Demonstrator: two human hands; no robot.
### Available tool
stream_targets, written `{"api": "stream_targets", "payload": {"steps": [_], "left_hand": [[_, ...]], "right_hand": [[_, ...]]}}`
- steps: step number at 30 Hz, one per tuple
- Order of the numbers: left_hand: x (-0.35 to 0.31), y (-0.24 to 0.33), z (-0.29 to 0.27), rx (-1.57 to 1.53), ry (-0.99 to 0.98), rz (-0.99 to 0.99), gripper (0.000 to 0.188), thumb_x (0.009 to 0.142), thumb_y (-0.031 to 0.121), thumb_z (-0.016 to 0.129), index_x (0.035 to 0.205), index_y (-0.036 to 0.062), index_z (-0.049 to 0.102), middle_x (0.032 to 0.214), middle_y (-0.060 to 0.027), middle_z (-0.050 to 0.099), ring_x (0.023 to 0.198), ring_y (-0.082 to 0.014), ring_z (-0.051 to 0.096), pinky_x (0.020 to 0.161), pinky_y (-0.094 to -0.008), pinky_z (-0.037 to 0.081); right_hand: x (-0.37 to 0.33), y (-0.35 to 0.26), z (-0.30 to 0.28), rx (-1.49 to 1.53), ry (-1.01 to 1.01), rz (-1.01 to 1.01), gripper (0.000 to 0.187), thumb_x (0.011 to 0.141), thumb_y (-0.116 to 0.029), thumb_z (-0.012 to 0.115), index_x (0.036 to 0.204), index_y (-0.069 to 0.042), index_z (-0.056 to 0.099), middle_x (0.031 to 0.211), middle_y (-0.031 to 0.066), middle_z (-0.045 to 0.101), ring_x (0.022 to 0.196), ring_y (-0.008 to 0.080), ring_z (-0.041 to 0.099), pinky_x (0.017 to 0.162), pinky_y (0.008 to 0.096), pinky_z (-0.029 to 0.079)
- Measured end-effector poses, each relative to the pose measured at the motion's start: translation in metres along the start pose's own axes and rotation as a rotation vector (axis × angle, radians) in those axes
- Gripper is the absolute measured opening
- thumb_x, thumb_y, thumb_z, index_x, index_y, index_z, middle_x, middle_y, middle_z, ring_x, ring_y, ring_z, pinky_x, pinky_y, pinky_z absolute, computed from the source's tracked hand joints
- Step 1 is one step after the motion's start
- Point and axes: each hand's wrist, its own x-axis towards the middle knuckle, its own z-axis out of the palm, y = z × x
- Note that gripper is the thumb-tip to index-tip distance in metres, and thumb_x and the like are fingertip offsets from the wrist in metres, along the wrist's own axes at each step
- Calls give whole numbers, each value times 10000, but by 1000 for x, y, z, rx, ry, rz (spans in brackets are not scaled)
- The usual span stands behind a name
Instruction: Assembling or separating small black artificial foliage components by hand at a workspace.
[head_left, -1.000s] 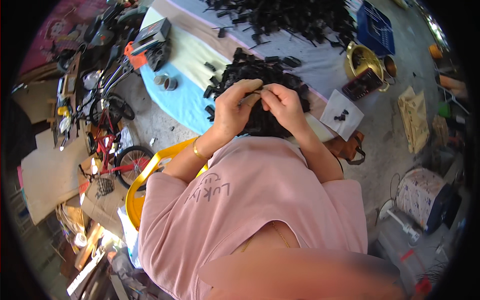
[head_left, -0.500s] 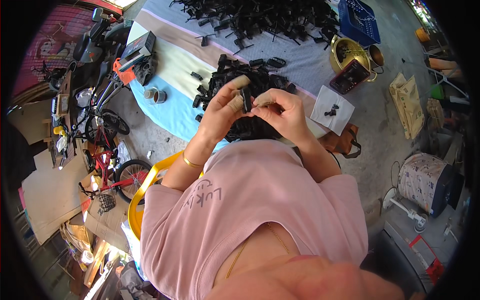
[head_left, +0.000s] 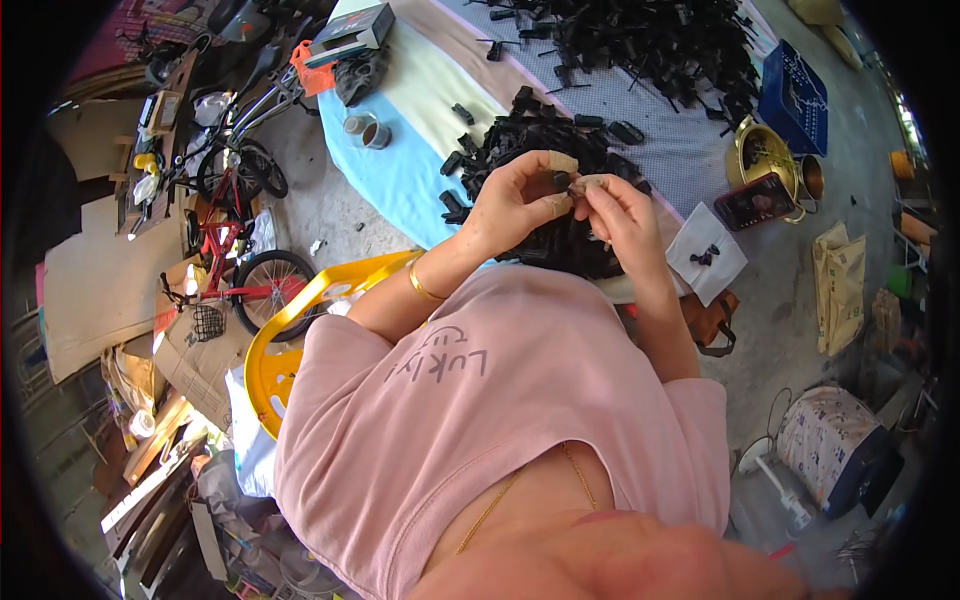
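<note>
My left hand [head_left: 512, 208] pinches a small black plastic part [head_left: 561, 182] between its thumb and forefinger, both wrapped in tan tape. Close against it, my right hand [head_left: 622, 218] has its thumb and fingertips pressed together at the part's right side. Whatever those fingertips hold is too small to make out. Just beyond and beneath both hands lies a heap of black plastic parts [head_left: 530, 128], with a few loose ones along its left side. To the right, several tiny black pieces [head_left: 706, 255] rest on a sheet of white paper [head_left: 688, 240].
A larger heap of black parts [head_left: 650, 50] covers the far cloth. At right are a phone [head_left: 755, 202], a brass-coloured pot [head_left: 742, 168] and a blue basket [head_left: 790, 110]. Cups [head_left: 375, 135] stand far left, near a box [head_left: 352, 32]. A yellow chair [head_left: 262, 375] sits at my left.
The view has swung, so the scene sits further right. The black part stood upright in my left fingers; now it is turned and only a short dark end shows. My hands remain together.
</note>
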Motion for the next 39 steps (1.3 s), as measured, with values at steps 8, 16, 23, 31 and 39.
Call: {"api": "stream_targets", "payload": {"steps": [8, 16, 23, 31, 39], "left_hand": [[-4, 2, 0, 28, 60, 17, 346, 791, -18, 597, 1118, -16, 485, 1031, -59, 542, 936, -112, 539, 821, -249, 454], [4, -11, 1, 278, 183, 222, 174, 788, -49, 585, 956, -21, 549, 940, -62, 592, 864, -122, 580, 766, -244, 491], [1, -15, -23, 649, 240, 321, 288, 702, -43, 635, 981, 17, 591, 896, -113, 614, 790, -190, 602, 704, -281, 485], [7, -43, -38, 1053, 211, 317, 491, 688, 20, 539, 1169, 103, 483, 896, -119, 569, 847, -297, 523, 773, -372, 429], [-3, -40, -37, 942, 215, 356, 510, 695, 78, 628, 1179, 70, 469, 1045, -138, 531, 965, -307, 508, 853, -368, 411]], "right_hand": [[0, 5, 3, -385, 21, -197, 169, 885, -133, 504, 955, -10, 596, 632, -19, 525, 471, -9, 346, 418, 146, 250], [8, 17, 10, -307, 78, -206, 164, 889, -135, 497, 934, -14, 598, 623, -28, 515, 466, -10, 338, 406, 153, 244], [56, 13, -12, -554, -230, -12, 170, 869, -153, 517, 894, -13, 611, 647, -31, 523, 577, 50, 459, 509, 191, 357], [190, 63, -71, -1502, 228, -200, 313, 750, -179, 534, 1029, -54, 602, 894, 211, 615, 840, 365, 588, 746, 417, 465], [231, 107, -96, -1762, 96, -330, 190, 748, -165, 519, 848, -42, 623, 807, 189, 620, 758, 353, 595, 664, 447, 469]]}}
